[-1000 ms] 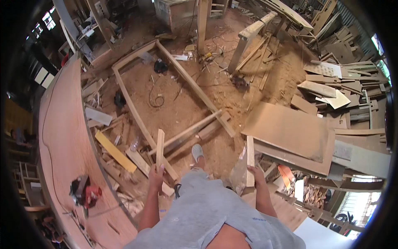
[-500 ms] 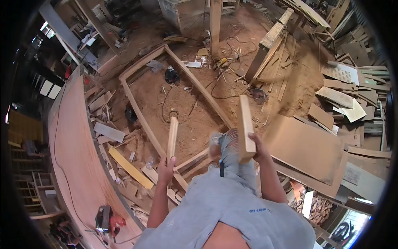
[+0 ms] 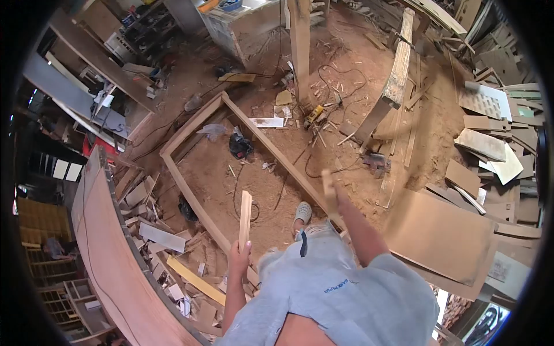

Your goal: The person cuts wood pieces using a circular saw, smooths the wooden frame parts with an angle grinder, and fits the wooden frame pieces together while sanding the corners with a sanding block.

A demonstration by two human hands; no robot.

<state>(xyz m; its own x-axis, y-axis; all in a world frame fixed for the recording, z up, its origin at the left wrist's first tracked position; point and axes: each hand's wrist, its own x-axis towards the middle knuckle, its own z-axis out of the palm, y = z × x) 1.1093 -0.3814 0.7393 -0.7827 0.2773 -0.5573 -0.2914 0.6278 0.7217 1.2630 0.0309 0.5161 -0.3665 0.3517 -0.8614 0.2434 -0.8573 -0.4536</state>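
Currently L hand (image 3: 239, 257) grips wood strip (image 3: 246, 216), long axis pointing fwd; R hand (image 3: 341, 200), blurred, seems to grip wood block (image 3: 329, 185), nearer than L to frame's R rail (image 3: 279, 155) on floor (image 3: 202, 173).

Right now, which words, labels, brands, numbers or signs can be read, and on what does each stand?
"BANK PAPUA" (likely reading, slightly blurred): blue lettering on the grey shirt.
Grey patch on the pale board at right: too small and blurred to tell whether it holds text.
Nothing else is readable.
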